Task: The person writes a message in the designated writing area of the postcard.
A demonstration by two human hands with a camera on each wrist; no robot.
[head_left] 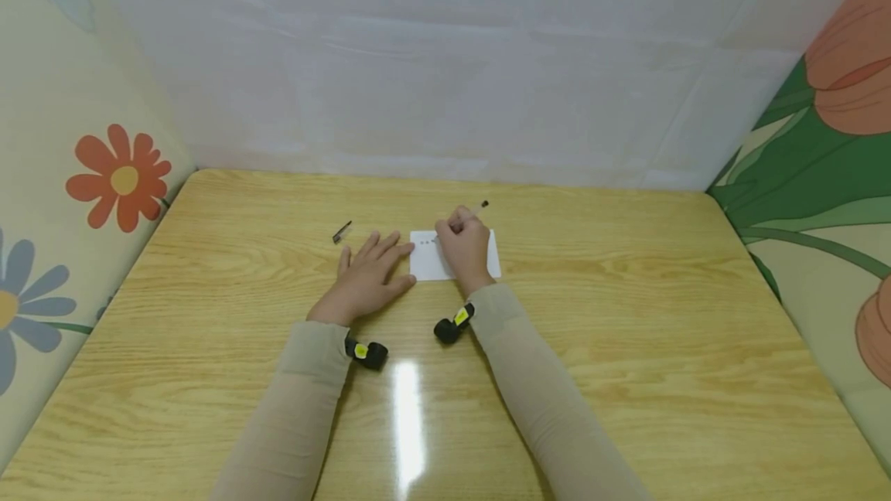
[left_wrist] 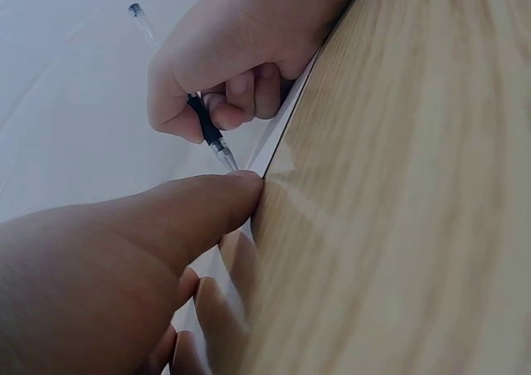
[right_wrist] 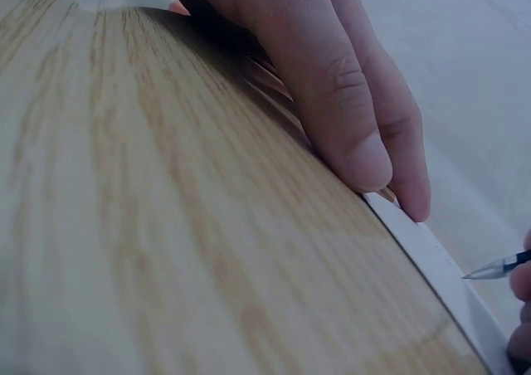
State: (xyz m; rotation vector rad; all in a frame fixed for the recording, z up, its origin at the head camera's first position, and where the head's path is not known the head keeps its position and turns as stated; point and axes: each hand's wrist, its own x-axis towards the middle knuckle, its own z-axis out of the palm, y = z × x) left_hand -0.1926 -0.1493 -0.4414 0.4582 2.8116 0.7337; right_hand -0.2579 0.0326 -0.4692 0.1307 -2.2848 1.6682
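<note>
A white card (head_left: 430, 269) lies on the wooden table, with a short row of small dark marks near its upper left. My right hand (head_left: 466, 246) rests over the card's right part and pinches a pen (left_wrist: 207, 119) with a clear barrel and black grip. The pen's tip (right_wrist: 477, 274) points down at the card's surface. Spread flat on the table, my left hand (head_left: 369, 277) touches the card's left edge with thumb and index fingertips. A black pen cap (head_left: 341, 232) with a clip lies just beyond the left fingers.
The wooden table (head_left: 661, 315) reaches a pale cloth wall (head_left: 431, 83) at the back. Flower-patterned panels (head_left: 125, 176) stand on both sides. Each wrist wears a small black camera (head_left: 372, 354). A bright light reflection shows between the forearms.
</note>
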